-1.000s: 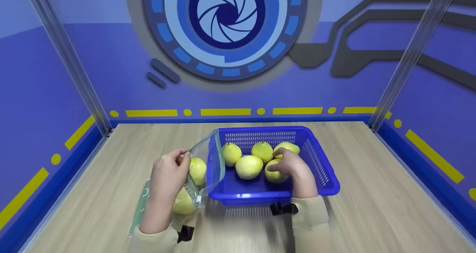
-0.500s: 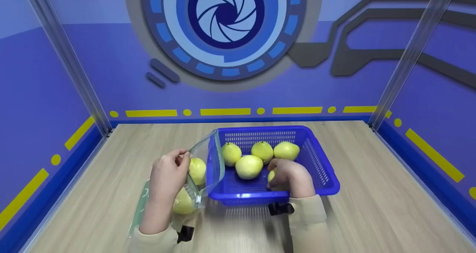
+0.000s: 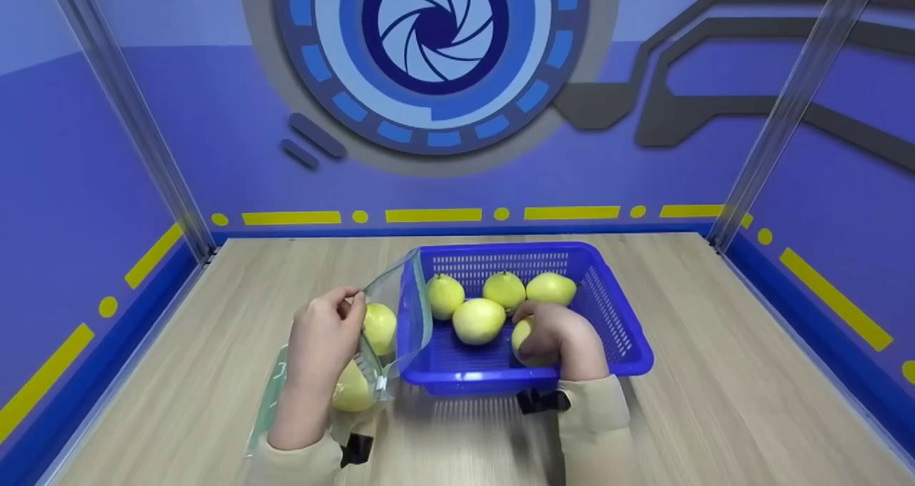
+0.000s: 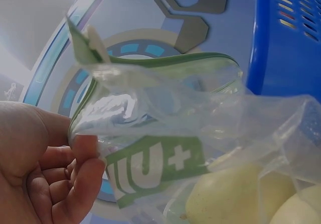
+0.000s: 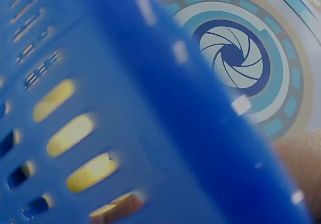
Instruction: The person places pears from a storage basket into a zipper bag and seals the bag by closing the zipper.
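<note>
My left hand (image 3: 325, 339) pinches the edge of a clear zip bag (image 3: 410, 307) with green trim and a white slider. The bag's mouth gapes against the left side of a blue slotted basket (image 3: 486, 377). Pale yellow-green pears (image 3: 379, 327) lie inside the bag; the left wrist view shows the pears (image 4: 225, 194) behind the plastic. Down in the basket, my right hand (image 3: 568, 332) grips the front right pear (image 3: 523, 343), its fingers curled over the far side. In the right wrist view the basket wall (image 5: 150, 108) hides most of that hand.
Several other pears (image 3: 478, 321) sit in the basket, towards its back and left. The wooden table (image 3: 722, 343) ends at blue panels (image 3: 486, 186) at the back and sides, with metal posts (image 3: 786, 114) in the corners.
My right hand has come down from above the front right pear and closed around it, uncovering the back right pear. The left hand and bag have stayed put.
</note>
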### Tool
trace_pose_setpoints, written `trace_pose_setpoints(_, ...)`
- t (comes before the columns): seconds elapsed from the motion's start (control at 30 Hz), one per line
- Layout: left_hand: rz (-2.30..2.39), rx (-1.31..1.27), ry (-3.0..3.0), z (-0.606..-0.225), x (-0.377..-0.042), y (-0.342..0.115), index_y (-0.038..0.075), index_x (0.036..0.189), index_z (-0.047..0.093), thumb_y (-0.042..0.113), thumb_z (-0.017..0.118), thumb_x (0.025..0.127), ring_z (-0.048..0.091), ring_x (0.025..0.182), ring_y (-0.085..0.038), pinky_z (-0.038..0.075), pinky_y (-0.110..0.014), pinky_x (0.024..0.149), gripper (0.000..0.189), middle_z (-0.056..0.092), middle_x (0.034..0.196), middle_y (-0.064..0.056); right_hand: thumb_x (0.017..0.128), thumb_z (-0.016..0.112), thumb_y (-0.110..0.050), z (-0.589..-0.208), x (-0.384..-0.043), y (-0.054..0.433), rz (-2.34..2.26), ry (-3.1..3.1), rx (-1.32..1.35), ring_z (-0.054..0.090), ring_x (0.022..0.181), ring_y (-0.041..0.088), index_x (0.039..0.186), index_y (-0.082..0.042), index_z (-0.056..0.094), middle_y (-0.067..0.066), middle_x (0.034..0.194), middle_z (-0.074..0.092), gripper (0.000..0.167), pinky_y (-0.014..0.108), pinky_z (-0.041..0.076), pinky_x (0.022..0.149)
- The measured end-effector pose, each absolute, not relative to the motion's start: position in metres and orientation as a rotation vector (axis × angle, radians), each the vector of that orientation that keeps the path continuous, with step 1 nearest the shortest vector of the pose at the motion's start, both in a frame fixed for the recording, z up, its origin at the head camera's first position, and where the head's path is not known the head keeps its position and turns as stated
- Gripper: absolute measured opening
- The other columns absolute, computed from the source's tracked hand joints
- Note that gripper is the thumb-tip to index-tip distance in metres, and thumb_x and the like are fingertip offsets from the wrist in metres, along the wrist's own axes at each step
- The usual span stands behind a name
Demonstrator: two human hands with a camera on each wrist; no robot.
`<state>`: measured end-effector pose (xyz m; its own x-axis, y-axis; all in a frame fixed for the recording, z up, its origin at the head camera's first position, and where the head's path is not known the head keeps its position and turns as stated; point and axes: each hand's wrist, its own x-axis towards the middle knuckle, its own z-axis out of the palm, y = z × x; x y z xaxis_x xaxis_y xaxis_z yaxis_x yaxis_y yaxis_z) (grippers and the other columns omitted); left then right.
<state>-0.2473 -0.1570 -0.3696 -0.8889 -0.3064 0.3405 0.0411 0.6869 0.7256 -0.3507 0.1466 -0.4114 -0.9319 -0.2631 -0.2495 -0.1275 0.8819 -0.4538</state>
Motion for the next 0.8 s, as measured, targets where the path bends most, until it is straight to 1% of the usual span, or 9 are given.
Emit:
trace_pose_setpoints(0.1,-1.068,0.209,-2.460,-0.370,-0.248,-0.157,-0.001,0.108,0.076,0.017,0.062,0.099,0.050,0.056,-0.012,0.039,-0.024,0.053,0.024,0.060,0.070,-0.004,0.066,0.072,-0.005,-0.410,-0.352,0.146,-0.694,2.717,-0.258,0.053,0.076,0.021,0.126,-0.017,0.067,0.005,0.102,0.065,0.062,0.029,0.042,0.063)
trace_pose_setpoints(0.23,-1.068,0.219,-2.468,-0.369,-0.248,-0.157,-0.001,0.108,0.076,0.018,0.062,0.100,0.050,0.057,-0.013,0.039,-0.024,0.053,0.025,0.060,0.071,-0.004,0.065,0.074,-0.005,-0.409,-0.352,0.146,-0.810,2.679,-0.238,0.050,0.065,0.019,0.126,-0.018,0.067,0.006,0.100,0.065,0.062,0.028,0.040,0.055)
trace_pose_setpoints(0.3,-1.068,0.222,-2.471,-0.369,-0.248,-0.157,-0.001,0.109,0.076,0.018,0.062,0.100,0.050,0.057,-0.013,0.039,-0.023,0.053,0.025,0.060,0.071,-0.004,0.066,0.075,-0.005,-0.408,-0.351,0.147,-0.867,2.670,-0.264,0.051,0.065,0.019,0.125,-0.017,0.067,0.006,0.100,0.066,0.061,0.028,0.041,0.054)
trace_pose_setpoints(0.4,-1.070,0.214,-2.466,-0.369,-0.248,-0.156,-0.001,0.108,0.076,0.017,0.062,0.099,0.050,0.056,-0.012,0.039,-0.024,0.053,0.024,0.060,0.070,-0.004,0.068,0.077,-0.007,-0.408,-0.351,0.150,-0.937,2.651,-0.322,0.056,0.072,0.019,0.124,-0.016,0.067,0.008,0.104,0.067,0.058,0.029,0.046,0.057)
trace_pose_setpoints(0.47,-1.071,0.205,-2.462,-0.369,-0.247,-0.156,-0.001,0.108,0.076,0.016,0.062,0.099,0.051,0.056,-0.012,0.040,-0.024,0.053,0.024,0.061,0.071,-0.004,0.070,0.079,-0.008,-0.407,-0.351,0.153,-0.979,2.628,-0.358,0.059,0.078,0.021,0.125,-0.014,0.066,0.009,0.111,0.066,0.057,0.031,0.049,0.060)
trace_pose_setpoints(0.6,-1.071,0.195,-2.459,-0.368,-0.247,-0.156,-0.002,0.108,0.076,0.016,0.062,0.099,0.051,0.057,-0.012,0.040,-0.025,0.054,0.025,0.062,0.071,-0.004,0.074,0.081,-0.012,-0.406,-0.353,0.157,-1.076,2.568,-0.358,0.060,0.086,0.023,0.129,-0.015,0.065,0.012,0.118,0.062,0.057,0.032,0.053,0.063)
trace_pose_setpoints(0.7,-1.072,0.190,-2.458,-0.368,-0.246,-0.157,-0.001,0.108,0.076,0.017,0.062,0.099,0.050,0.056,-0.011,0.040,-0.025,0.053,0.025,0.062,0.070,-0.004,0.076,0.083,-0.016,-0.405,-0.353,0.159,-1.141,2.544,-0.359,0.061,0.090,0.023,0.131,-0.015,0.063,0.013,0.120,0.061,0.059,0.032,0.055,0.063)
trace_pose_setpoints(0.8,-1.073,0.183,-2.451,-0.368,-0.246,-0.157,-0.001,0.108,0.076,0.016,0.062,0.099,0.049,0.054,-0.010,0.039,-0.025,0.052,0.024,0.062,0.069,-0.003,0.076,0.083,-0.016,-0.404,-0.353,0.160,-1.228,2.512,-0.385,0.061,0.093,0.023,0.133,-0.012,0.062,0.015,0.121,0.060,0.061,0.032,0.057,0.065)
